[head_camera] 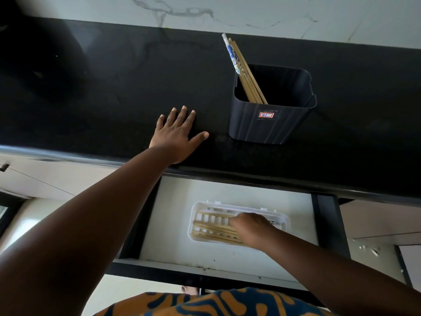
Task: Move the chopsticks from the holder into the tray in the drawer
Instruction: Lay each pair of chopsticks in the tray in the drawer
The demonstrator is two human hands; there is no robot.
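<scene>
A dark square holder (271,119) stands on the black countertop (102,87). Several chopsticks (245,74), wooden ones and one with a blue-and-white pattern, lean out of its back left corner. Below, the drawer (177,224) is pulled out, with a white slotted tray (198,207) inside. Several wooden chopsticks (211,232) lie lengthwise in the tray. My right hand (250,229) is down in the tray over their right ends, fingers curled; I cannot see whether it grips them. My left hand (177,135) lies flat on the countertop, fingers spread, to the left of the holder.
The countertop's front edge (227,174) overhangs the back of the drawer. A white marbled wall (273,12) rises behind the counter. Pale cabinet fronts (45,176) flank the drawer. The drawer's dark front rail (182,273) is near my patterned shirt (216,304).
</scene>
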